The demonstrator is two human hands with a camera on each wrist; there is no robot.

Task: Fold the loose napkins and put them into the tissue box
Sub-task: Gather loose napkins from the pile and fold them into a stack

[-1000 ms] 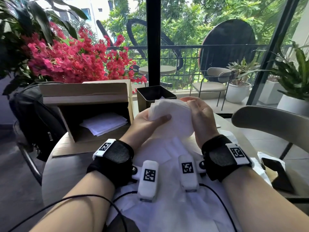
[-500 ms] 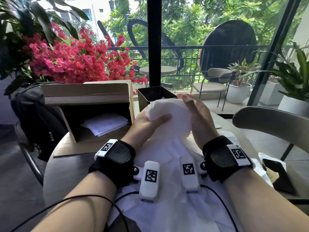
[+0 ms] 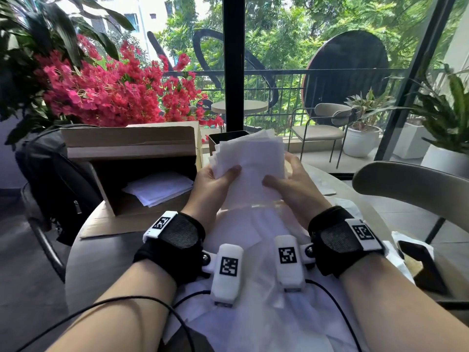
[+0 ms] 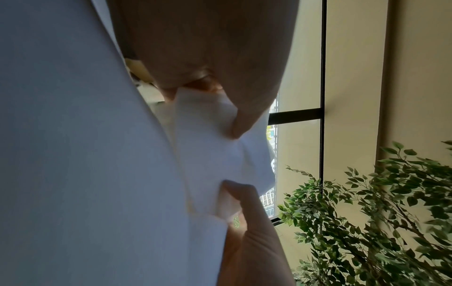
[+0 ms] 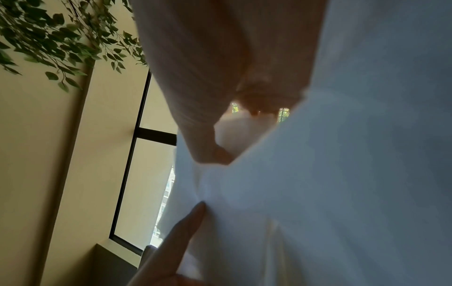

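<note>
A stack of white napkins [image 3: 250, 161] stands upright between both hands above the round table [image 3: 101, 252]. My left hand [image 3: 215, 177] grips its left edge, thumb on the near face. My right hand [image 3: 286, 181] holds the right edge, thumb pressed on the front. The wrist views show the same napkins [image 4: 215, 147] [image 5: 244, 185] pinched between thumb and fingers. The black tissue box [image 3: 223, 137] stands just behind the stack, mostly hidden by it. More loose white napkins [image 3: 253, 313] cover the table under my wrists.
An open cardboard box [image 3: 132, 158] lying on its side holds flat napkins [image 3: 158, 188] at the left. A black bag [image 3: 53, 179] sits on a chair at far left. A dark phone stand [image 3: 423, 265] is at the right, near a grey chair back [image 3: 411, 189].
The napkins were bent over in a rounded bundle under my right hand; now they stand upright and flat. My right hand has shifted from on top to the right edge.
</note>
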